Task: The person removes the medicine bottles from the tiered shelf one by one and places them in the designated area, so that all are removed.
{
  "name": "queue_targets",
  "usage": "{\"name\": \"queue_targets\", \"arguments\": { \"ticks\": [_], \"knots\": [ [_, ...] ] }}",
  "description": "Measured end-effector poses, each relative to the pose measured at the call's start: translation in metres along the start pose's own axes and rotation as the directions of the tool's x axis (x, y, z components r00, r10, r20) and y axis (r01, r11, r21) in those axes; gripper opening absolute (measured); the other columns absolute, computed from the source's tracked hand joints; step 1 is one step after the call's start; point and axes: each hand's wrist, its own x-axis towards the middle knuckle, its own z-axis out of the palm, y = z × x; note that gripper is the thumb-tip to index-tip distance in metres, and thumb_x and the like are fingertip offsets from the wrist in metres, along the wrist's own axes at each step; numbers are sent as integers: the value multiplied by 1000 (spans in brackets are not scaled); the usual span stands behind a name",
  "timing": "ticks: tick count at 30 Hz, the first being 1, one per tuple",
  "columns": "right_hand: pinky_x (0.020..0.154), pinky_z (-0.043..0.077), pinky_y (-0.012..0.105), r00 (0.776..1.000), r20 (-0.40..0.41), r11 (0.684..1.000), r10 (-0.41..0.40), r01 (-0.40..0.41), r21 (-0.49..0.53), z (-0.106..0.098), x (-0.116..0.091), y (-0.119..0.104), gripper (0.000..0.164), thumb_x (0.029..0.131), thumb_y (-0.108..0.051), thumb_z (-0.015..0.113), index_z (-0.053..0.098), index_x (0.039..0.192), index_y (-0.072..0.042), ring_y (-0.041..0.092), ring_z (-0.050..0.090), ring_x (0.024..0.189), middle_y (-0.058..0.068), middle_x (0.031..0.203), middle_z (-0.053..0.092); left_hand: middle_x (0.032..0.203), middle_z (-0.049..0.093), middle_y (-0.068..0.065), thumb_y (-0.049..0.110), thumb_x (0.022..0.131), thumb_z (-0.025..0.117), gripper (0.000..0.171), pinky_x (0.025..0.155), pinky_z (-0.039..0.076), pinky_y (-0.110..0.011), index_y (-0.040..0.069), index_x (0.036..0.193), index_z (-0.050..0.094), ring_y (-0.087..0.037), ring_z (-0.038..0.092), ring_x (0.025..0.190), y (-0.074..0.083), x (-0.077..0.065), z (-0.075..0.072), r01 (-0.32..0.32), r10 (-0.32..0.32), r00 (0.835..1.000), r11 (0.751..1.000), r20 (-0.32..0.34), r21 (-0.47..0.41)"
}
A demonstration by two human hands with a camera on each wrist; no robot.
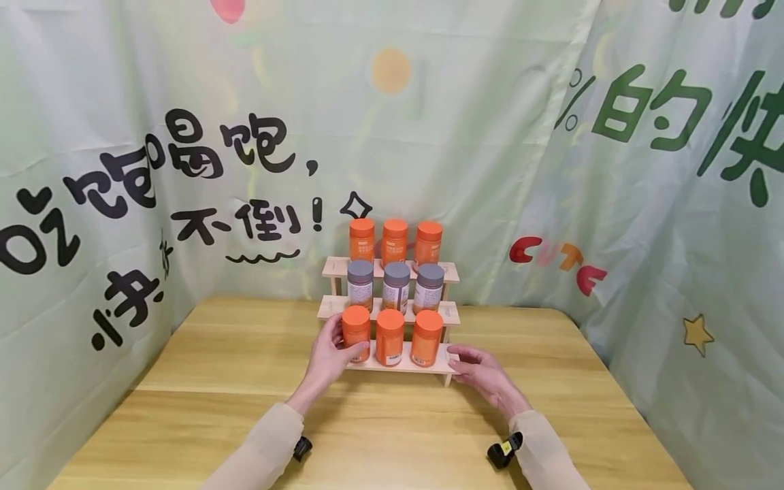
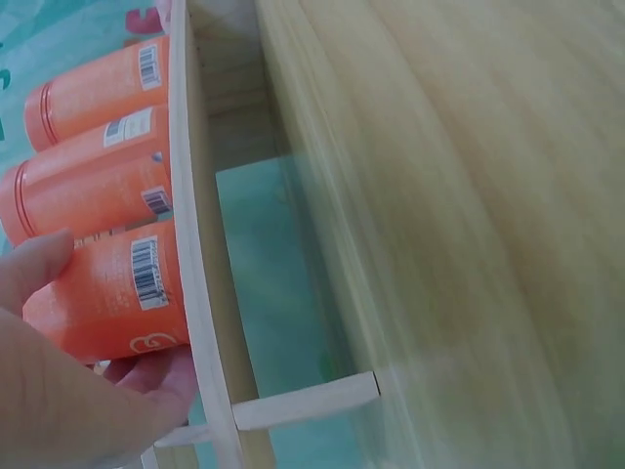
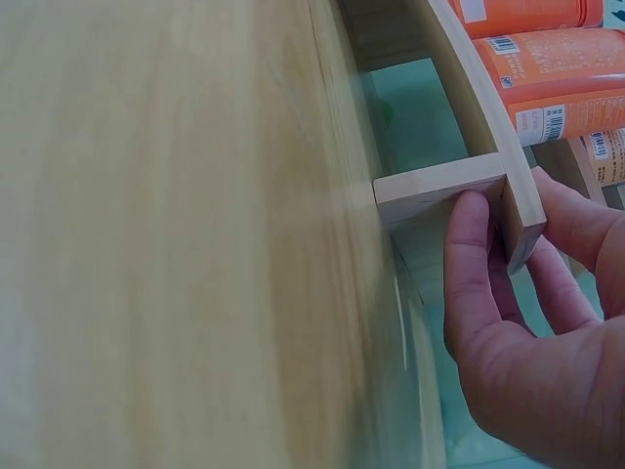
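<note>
A three-tier wooden display rack (image 1: 446, 358) stands on the table. My left hand (image 1: 327, 355) grips the left orange jar (image 1: 356, 328) on the bottom tier, thumb at its front and fingers round its far side. In the left wrist view that jar (image 2: 107, 293) rests on the shelf board. My right hand (image 1: 486, 378) pinches the right end of the bottom tier; in the right wrist view its thumb is above the board end (image 3: 527, 220) and fingers below. A middle orange jar (image 1: 389, 337) and a right orange jar (image 1: 427, 338) share this tier.
Three grey-lidded jars (image 1: 396, 286) stand on the middle tier and three orange jars (image 1: 395, 243) on the top one. A wooden table (image 1: 245, 354) lies under the rack. Printed curtains (image 1: 459, 136) hang behind and at both sides.
</note>
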Motion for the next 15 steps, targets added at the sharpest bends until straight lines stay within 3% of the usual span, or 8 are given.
{"name": "queue_targets", "arguments": {
  "ticks": [7, 15],
  "knots": [
    [80, 56, 26, 1000, 7, 1000, 20, -20, 24, -1, -2, 3, 49, 91, -10, 69, 54, 136, 2, 13, 63, 91, 7, 119, 57, 134, 60, -14, 7, 78, 82, 77, 102, 48, -45, 16, 145, 44, -29, 60, 118, 5, -6, -8, 54, -55, 998, 997, -14, -51],
    [80, 56, 26, 1000, -7, 999, 26, -26, 31, 0, 2, 1, 50, 90, -8, 69, 53, 137, 2, 14, 65, 91, 13, 129, 55, 132, 61, -12, 11, 76, 84, 78, 100, 50, -42, 18, 143, 46, -27, 60, 117, 5, -2, -21, 48, -50, 998, 997, -31, -64]
  ]
}}
